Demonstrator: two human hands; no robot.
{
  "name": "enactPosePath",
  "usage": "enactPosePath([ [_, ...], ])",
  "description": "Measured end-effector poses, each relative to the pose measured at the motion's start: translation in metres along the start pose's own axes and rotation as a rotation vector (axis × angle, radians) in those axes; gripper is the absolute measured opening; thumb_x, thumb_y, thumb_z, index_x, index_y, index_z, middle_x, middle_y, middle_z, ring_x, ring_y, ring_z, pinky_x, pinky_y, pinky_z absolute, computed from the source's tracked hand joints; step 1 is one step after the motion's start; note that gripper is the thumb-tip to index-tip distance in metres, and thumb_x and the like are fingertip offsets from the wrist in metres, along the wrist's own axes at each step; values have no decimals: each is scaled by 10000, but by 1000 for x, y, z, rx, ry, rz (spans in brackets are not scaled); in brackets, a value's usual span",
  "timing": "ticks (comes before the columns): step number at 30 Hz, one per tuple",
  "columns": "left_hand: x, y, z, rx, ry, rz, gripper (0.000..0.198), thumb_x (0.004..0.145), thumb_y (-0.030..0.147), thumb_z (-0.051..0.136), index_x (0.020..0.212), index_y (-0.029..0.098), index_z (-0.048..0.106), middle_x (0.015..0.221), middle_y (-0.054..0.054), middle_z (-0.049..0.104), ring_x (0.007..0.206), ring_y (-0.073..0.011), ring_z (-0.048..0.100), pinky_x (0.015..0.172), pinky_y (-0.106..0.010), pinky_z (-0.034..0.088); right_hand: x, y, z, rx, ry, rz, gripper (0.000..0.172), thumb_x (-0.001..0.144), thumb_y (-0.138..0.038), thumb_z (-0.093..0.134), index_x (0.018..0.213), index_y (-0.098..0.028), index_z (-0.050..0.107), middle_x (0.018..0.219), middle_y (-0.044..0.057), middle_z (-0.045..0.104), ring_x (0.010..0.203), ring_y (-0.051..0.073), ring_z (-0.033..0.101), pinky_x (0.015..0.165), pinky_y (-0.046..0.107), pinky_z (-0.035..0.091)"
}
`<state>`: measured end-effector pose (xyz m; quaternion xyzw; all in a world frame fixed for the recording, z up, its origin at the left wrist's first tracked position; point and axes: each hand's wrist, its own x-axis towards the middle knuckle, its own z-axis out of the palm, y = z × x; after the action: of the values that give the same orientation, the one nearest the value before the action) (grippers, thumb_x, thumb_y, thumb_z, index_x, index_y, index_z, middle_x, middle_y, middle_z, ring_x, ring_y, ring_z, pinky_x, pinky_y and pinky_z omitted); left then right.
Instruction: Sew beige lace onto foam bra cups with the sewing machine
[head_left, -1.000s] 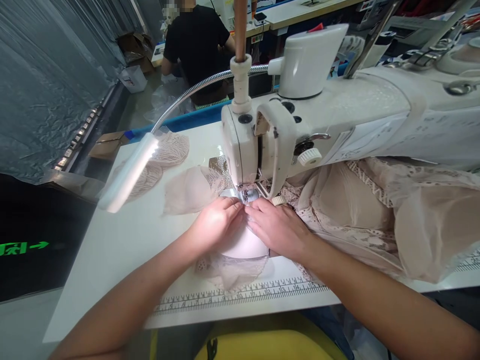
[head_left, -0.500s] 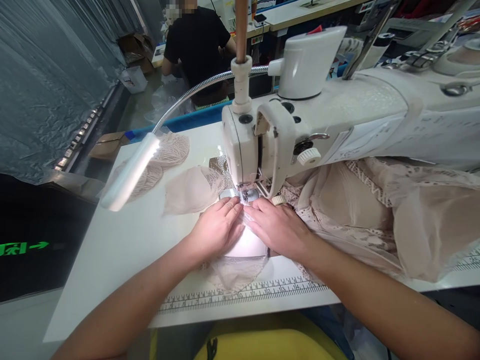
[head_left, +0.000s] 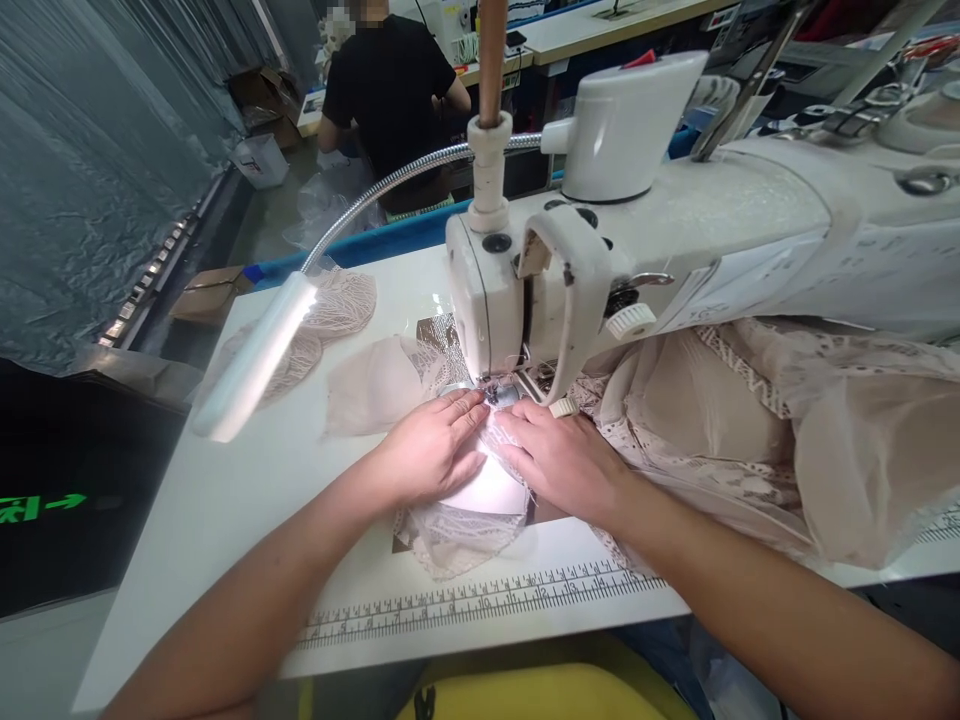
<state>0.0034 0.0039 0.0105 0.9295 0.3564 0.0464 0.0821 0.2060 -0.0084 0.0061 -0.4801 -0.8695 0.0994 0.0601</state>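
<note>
Beneath the head of a white sewing machine (head_left: 469,280), both hands rest on a piece of beige lace fabric (head_left: 465,540). My left hand (head_left: 429,448) lies flat on the lace, fingers stretched toward the presser foot (head_left: 493,391). From the other side, my right hand (head_left: 564,455) presses down flat with its fingers extended, close to the foot. Between the hands, a lit strip of lace runs up to the needle area. The lace's lower end hangs loosely toward the ruler markings. The fabric edge under the fingertips is hidden.
A sheer beige cup piece (head_left: 379,385) lies left of the needle, and lace pieces (head_left: 345,300) lie behind the lamp (head_left: 259,360). Beige lace garments (head_left: 712,410) are heaped at right. A printed ruler (head_left: 487,600) edges the table. Another person (head_left: 390,100) sits beyond.
The lace's lower end has shifted slightly and spreads differently below my hands. My right fingers sit a little more apart. The whole view has tilted slightly.
</note>
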Motion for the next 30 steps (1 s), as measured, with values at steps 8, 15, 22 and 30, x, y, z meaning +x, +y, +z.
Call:
enactPosePath([
  [8,4,-9,-9,30,-74,27,497,876,329,453,1293,65,515,1310,-186,545,1229,-304,494,1043,-437,399,2,1,0,20,39,0,276,871,-210,503,1122,-203,617,1014,71,628,800,187,544,656,288,378],
  [15,-1,-5,-15,147,-34,37,427,852,169,460,1262,87,544,1316,-169,545,1205,-326,489,1017,-523,366,0,7,-1,171,120,-33,351,845,-73,421,1094,-172,647,925,79,630,767,171,556,665,273,425],
  [22,-5,12,2,63,125,45,387,925,289,427,1167,41,599,1153,-163,623,1033,-273,559,973,-456,415,-3,9,3,202,197,-105,349,828,-37,410,1023,-166,669,913,67,648,743,155,548,659,258,420],
  [30,-7,3,3,6,135,47,449,915,383,455,1166,42,604,1204,-168,611,1082,-284,551,1006,-457,395,-3,12,12,144,221,-181,297,825,-60,451,992,-151,679,857,46,620,659,129,477,630,259,367],
])
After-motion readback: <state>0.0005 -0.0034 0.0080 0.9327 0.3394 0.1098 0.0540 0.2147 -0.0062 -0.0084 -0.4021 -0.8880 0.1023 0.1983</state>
